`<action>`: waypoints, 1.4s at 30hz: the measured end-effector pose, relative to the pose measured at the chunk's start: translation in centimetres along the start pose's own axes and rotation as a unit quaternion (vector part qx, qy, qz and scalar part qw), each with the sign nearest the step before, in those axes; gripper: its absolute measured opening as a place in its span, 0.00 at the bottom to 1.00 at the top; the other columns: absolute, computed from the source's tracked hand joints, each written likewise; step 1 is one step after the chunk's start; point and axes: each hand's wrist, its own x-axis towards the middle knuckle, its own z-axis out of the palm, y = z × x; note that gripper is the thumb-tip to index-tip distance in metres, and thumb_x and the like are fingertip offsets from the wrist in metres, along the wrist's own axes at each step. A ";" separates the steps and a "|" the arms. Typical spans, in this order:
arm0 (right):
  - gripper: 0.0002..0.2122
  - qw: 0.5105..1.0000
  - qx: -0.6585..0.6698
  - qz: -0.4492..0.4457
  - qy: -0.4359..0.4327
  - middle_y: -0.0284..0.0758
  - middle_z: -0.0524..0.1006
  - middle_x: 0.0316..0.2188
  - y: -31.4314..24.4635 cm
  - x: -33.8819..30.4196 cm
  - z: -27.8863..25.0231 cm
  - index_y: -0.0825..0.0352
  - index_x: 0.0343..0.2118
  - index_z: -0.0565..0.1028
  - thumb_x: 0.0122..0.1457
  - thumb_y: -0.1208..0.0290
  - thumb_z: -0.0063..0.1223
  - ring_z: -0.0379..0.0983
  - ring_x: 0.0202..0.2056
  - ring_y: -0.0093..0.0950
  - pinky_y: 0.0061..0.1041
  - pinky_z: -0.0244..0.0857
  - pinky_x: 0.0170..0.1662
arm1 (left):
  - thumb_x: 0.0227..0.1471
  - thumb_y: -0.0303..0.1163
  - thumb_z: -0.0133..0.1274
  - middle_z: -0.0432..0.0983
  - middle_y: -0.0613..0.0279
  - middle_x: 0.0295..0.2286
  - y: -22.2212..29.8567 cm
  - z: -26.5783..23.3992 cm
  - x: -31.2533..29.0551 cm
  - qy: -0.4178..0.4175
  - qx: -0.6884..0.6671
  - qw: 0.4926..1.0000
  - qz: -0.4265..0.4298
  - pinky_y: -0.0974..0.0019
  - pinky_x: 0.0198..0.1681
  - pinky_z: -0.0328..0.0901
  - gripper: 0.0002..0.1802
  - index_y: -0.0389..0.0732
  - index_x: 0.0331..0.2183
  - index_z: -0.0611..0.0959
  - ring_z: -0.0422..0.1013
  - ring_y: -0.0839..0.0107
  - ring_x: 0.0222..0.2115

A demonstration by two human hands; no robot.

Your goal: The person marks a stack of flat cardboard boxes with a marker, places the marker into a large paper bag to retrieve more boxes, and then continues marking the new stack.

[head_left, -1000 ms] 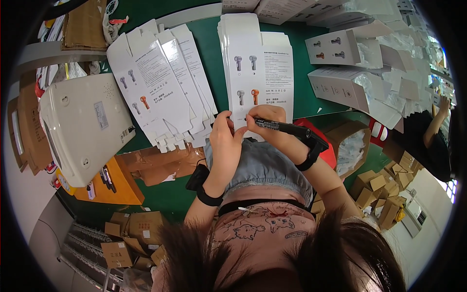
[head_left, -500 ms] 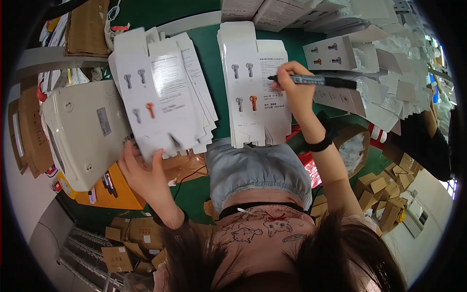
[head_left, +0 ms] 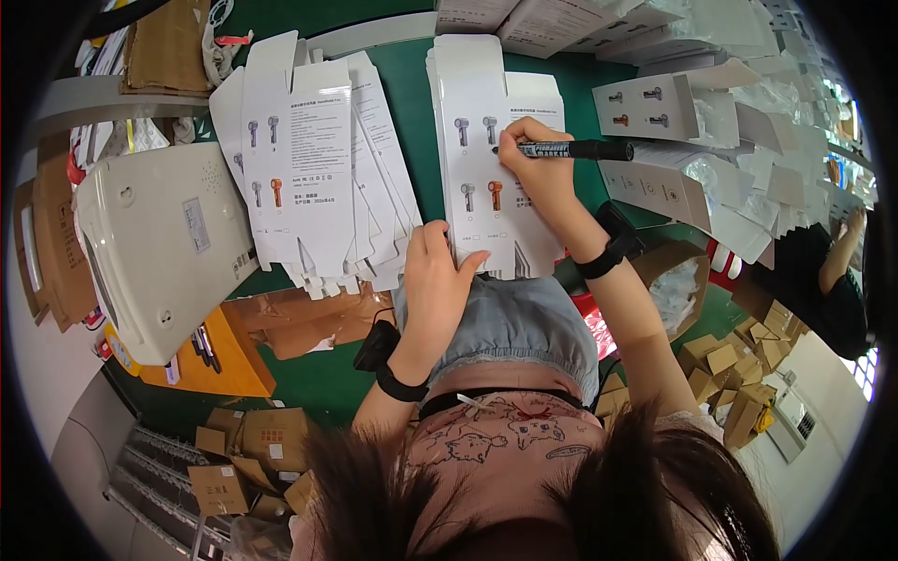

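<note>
Black cylindrical marker (head_left: pixel 599 151) pinched in right hand (head_left: pixel 540 170), tip at white flat-folded card cartons (head_left: pixel 479 210), upper centre; their lower-left corner touched by left hand (head_left: pixel 434 285), thumb spread. Lower tick-boxes (head_left: pixel 476 237) seemingly unfilled. Upper-left white cardboard carton pile (head_left: pixel 318 192): top one apparently already marked.

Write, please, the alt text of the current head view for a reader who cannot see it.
A person's right hand holds a black marker over flat white printed cartons, while the left hand rests at their near left edge. Another pile of flat cartons lies to the left on the green table, beside a beige device; open white boxes lie at right.
</note>
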 end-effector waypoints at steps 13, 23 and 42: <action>0.03 0.999 0.036 0.007 0.033 0.30 0.70 0.12 -1.5 -3.5 -1.0 0.71 0.19 0.71 0.45 0.77 0.50 0.63 0.15 0.14 0.14 0.57 0.19 | 0.34 0.24 0.59 0.65 0.52 0.25 -0.6 0.0 0.2 -0.003 -0.079 0.996 -0.050 0.63 0.24 0.60 0.20 0.32 0.31 0.69 0.64 0.60 0.22; 0.03 0.993 0.014 -0.033 -0.108 0.34 0.70 0.14 -1.3 -7.4 1.2 0.69 0.19 0.71 0.42 0.78 0.52 0.67 0.16 0.24 0.18 0.59 0.20 | 0.35 0.21 0.56 0.65 0.52 0.23 -0.7 0.3 0.1 0.021 -0.051 0.998 -0.019 0.63 0.24 0.60 0.16 0.32 0.30 0.69 0.64 0.60 0.22; 0.05 0.965 0.240 0.050 0.091 0.32 0.71 0.15 -3.5 -4.1 -3.5 0.71 0.19 0.68 0.49 0.78 0.45 0.68 0.17 0.19 0.13 0.60 0.20 | 0.37 0.22 0.57 0.69 0.62 0.27 -1.0 -9.1 -0.7 0.157 -0.248 0.947 -0.127 0.73 0.29 0.63 0.18 0.33 0.35 0.71 0.69 0.72 0.29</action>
